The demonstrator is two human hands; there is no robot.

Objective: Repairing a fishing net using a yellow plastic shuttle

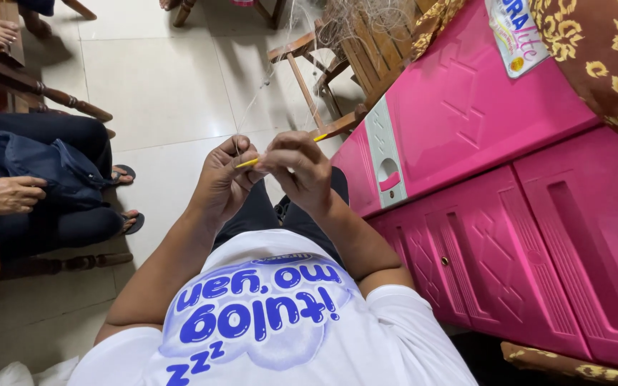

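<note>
Both hands at centre: our left hand [224, 179] and right hand [299, 171] pinch yellow netting needle [247, 164]; thin line [255, 96] looks light, limp, tangle-prone; we judge needle's middle best hold.

I am pinching a yellow stick [247, 163] between my fingers, with a pale, near-colourless thread [252, 107] running up the frame. My white shirt [273, 336] is showing blue lettering on a light blue cloud. At right, a hot pink cabinet [509, 236] is showing embossed diamond patterns and a grey latch panel [384, 154]. At upper right, a brown cloth [602, 50] is showing yellow flowers. The floor [159, 93] is showing cream tiles.
</note>
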